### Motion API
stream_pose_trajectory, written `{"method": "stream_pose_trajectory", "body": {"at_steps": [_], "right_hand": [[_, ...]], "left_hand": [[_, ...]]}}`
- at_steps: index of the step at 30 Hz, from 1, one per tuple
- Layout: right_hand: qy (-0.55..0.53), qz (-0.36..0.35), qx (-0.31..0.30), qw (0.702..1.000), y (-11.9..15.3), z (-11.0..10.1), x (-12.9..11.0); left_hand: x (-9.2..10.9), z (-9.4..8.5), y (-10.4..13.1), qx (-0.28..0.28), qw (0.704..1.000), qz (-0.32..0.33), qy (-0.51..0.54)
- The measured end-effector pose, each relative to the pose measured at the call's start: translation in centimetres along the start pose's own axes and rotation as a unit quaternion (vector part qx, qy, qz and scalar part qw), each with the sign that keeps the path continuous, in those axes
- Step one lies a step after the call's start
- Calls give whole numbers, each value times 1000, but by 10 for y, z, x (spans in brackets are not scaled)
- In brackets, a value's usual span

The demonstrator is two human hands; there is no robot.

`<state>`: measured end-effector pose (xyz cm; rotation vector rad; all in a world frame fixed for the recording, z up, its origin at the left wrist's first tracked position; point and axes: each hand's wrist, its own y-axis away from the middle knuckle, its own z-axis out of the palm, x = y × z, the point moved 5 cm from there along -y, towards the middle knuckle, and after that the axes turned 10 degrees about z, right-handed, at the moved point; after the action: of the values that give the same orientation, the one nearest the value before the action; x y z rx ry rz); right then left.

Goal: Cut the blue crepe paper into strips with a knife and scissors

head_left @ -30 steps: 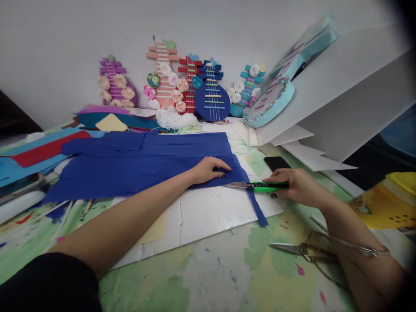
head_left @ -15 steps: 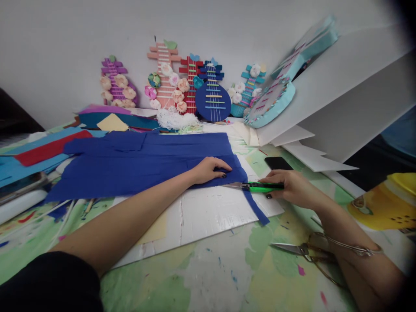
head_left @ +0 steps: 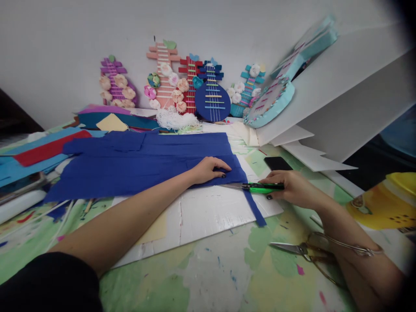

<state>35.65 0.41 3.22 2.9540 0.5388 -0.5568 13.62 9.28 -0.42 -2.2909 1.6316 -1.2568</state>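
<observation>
My left hand [head_left: 209,170] rests flat, fingers apart, on a dark blue sheet [head_left: 156,162], paper or thin cloth, near its right end. In my right hand [head_left: 289,185] is a green and black utility knife [head_left: 264,187]. Its blade points left along the front edge of the sheet, just right of my left hand. From under the knife a narrow blue strip [head_left: 255,209] hangs toward me, over a white board [head_left: 208,212]. That board lies beneath the sheet's front edge.
Gold-handled scissors [head_left: 303,251] lie by my right forearm. Behind that arm are a black phone-like slab [head_left: 277,163] and a yellow container [head_left: 385,201]. Several lute-shaped models, one blue [head_left: 212,102], lean on the wall. Coloured sheets [head_left: 53,147] lie at left.
The loose end of the blue strip has shifted slightly left. Both hands and the knife stay almost where they were.
</observation>
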Motion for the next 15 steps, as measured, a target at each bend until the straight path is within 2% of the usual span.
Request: {"method": "stream_pose_trajectory", "body": {"at_steps": [15], "right_hand": [[12, -1, -12, 1000, 4, -5, 1]], "left_hand": [[1, 0, 0, 8, 1000, -11, 13]]}}
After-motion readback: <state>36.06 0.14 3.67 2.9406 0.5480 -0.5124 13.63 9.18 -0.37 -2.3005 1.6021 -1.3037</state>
